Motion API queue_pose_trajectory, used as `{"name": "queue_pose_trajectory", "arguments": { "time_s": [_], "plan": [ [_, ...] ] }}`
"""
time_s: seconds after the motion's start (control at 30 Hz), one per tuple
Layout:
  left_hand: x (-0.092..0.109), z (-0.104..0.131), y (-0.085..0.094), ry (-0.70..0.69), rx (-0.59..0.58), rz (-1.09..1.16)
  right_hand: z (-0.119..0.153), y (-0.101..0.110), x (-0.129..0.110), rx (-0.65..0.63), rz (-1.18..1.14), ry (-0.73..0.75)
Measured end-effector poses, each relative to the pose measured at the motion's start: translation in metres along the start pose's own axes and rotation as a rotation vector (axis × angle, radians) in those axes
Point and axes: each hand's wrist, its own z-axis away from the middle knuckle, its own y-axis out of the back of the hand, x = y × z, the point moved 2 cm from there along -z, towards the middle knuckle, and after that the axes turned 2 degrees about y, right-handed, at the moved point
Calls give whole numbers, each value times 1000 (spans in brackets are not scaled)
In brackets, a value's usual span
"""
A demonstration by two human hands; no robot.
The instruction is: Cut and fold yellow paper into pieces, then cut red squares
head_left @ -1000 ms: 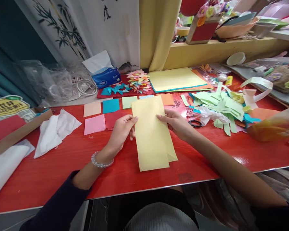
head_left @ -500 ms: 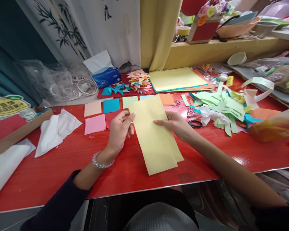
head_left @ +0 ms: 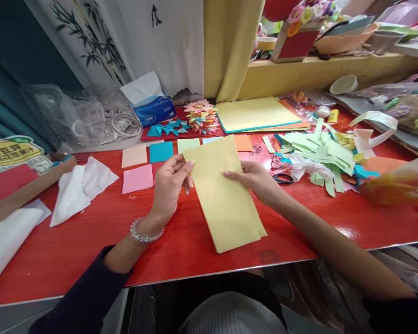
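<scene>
Pale yellow paper [head_left: 223, 199], at least two layers thick, is held up over the red table in front of me. My left hand [head_left: 170, 185] pinches its upper left edge between thumb and fingers. On the opposite side my right hand [head_left: 259, 181] grips the right edge, thumb on the front face and fingers behind. The layers nearly line up, and a small corner of the back one sticks out at the lower right. Behind the sheets lie stacks of small paper squares, among them a pink stack [head_left: 138, 179] and a blue stack [head_left: 161, 152], partly covered by hands and paper.
Black-handled scissors [head_left: 283, 178] lie right of my right hand, beside a heap of green paper strips [head_left: 320, 150]. Larger yellow sheets [head_left: 254, 113] and a folded-paper ornament [head_left: 201, 117] are at the back. Crumpled tissue [head_left: 81, 188] and a cardboard box [head_left: 31, 190] sit at left.
The front and back layers of the yellow paper have come closer together, so less of the back layer shows at right. My left hand has shifted slightly left.
</scene>
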Motion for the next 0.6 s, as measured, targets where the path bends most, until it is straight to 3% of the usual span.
{"name": "queue_pose_trajectory", "arguments": {
  "time_s": [0.6],
  "plan": [
    [3,1,0,3,52,-63,1,-1,0,16,27,8]
  ]
}}
